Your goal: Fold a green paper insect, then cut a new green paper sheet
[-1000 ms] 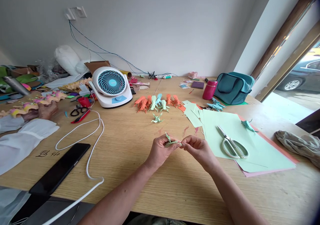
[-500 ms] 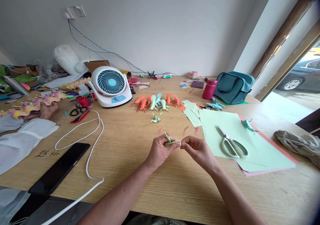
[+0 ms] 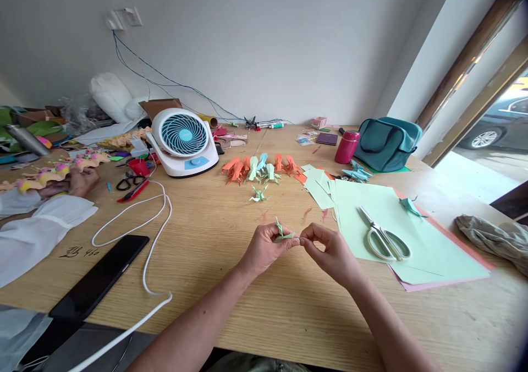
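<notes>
Low over the front middle of the table, my left hand [image 3: 265, 248] pinches a light green folded paper figure [image 3: 284, 235], with a thin pointed end sticking up between the fingers. My right hand [image 3: 330, 251] is closed at the figure's right end, thumb and forefinger pressed together on its tip. Fingers cover part of the folds. Just beyond my hands lies a light green origami crane [image 3: 259, 194]. Behind it, several orange, green and blue folded figures [image 3: 260, 168] stand in a cluster.
Silver scissors [image 3: 383, 237] lie on light green paper sheets [image 3: 416, 218] at right. A white fan [image 3: 183, 141], a black phone [image 3: 101, 278] and a white cable [image 3: 144, 262] are at left. A pink bottle [image 3: 347, 147] stands beside a teal bag [image 3: 385, 143]. A co-worker's hand [image 3: 83, 182] rests far left.
Both hands stay together at the paper figure with only slight finger movement. The upright pointed end stands a little straighter. The whole view has shifted very slightly.
</notes>
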The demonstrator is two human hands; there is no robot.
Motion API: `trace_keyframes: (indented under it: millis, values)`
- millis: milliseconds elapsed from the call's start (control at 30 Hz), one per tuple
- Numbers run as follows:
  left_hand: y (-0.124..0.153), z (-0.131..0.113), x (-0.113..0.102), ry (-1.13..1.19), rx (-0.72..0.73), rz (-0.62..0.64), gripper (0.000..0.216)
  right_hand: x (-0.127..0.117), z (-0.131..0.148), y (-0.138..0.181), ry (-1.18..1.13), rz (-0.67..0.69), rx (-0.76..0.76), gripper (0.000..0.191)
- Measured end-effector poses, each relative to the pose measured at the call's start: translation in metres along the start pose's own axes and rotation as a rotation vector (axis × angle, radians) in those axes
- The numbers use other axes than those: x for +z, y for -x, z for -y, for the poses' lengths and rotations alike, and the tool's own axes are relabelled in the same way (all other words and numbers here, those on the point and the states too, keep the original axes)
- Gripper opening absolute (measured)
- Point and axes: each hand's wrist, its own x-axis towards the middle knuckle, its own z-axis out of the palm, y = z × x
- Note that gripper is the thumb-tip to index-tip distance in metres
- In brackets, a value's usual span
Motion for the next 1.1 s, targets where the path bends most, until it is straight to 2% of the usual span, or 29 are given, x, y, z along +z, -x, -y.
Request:
trace_keyframes:
  millis: [233,333,500,733,1100]
  values:
    - [0.0006,-0.0029,0.0007,-0.062,0.002,-0.007,0.020,0.0004,0.0009,0.0009,0.095,-0.033,-0.108,0.017]
    - [0.0006,-0.0050,0.0000,-0.094,0.033,-0.007,0.018,-0.0002,0.0009,0.0003,0.070,-0.011,-0.068,0.019]
    - [-0.0004,-0.0045,-0.0043,-0.098,0.081,0.007,0.016,-0.0023,0.0011,-0.0012,-0.064,0.080,0.102,0.024]
    - [-0.0004,-0.0065,-0.0059,-0.101,0.087,0.011,0.019,0.0003,-0.0029,-0.0012,-0.108,0.052,0.078,0.018]
    - [0.0007,-0.0069,0.0001,-0.033,-0.036,0.000,0.023,0.0006,-0.0022,-0.0013,-0.060,-0.009,0.083,0.020]
